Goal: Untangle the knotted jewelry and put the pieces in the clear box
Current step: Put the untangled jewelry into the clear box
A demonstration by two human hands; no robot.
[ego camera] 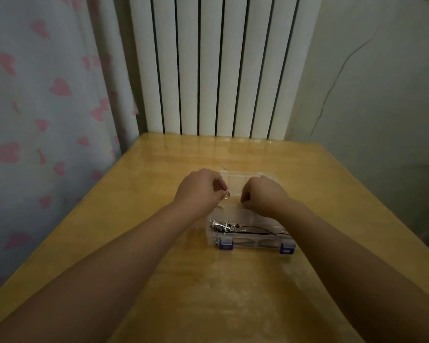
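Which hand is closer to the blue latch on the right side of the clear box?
The right hand. It hovers over the clear box, up and slightly left of the right blue latch. The left hand is farther, over the box's far left corner.

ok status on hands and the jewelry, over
Left hand pinching small silver ring; right hand pinching something too fine to identify. Both above clear plastic box; beaded jewelry tangle inside. Nothing blocking.
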